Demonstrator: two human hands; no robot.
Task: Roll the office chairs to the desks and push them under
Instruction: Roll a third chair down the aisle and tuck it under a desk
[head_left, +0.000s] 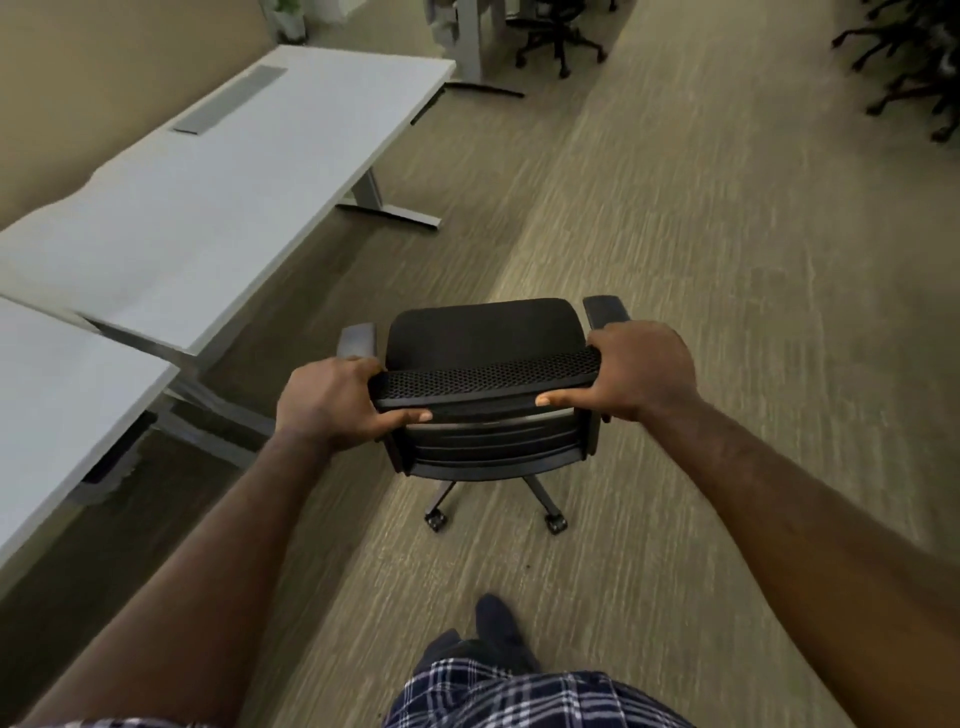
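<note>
A black mesh-backed office chair stands on the carpet in front of me, its seat facing away. My left hand grips the left end of the backrest's top edge, thumb on the near side. My right hand grips the right end the same way. Two of its castors show below the backrest. A long white desk runs along the wall to the left of the chair, with no chair under it. A second white desk sits nearer me on the left.
The desk's grey leg and foot stick out onto the carpet ahead left. More black office chairs stand far ahead and at the top right. Open carpet stretches ahead and to the right. My foot is behind the chair.
</note>
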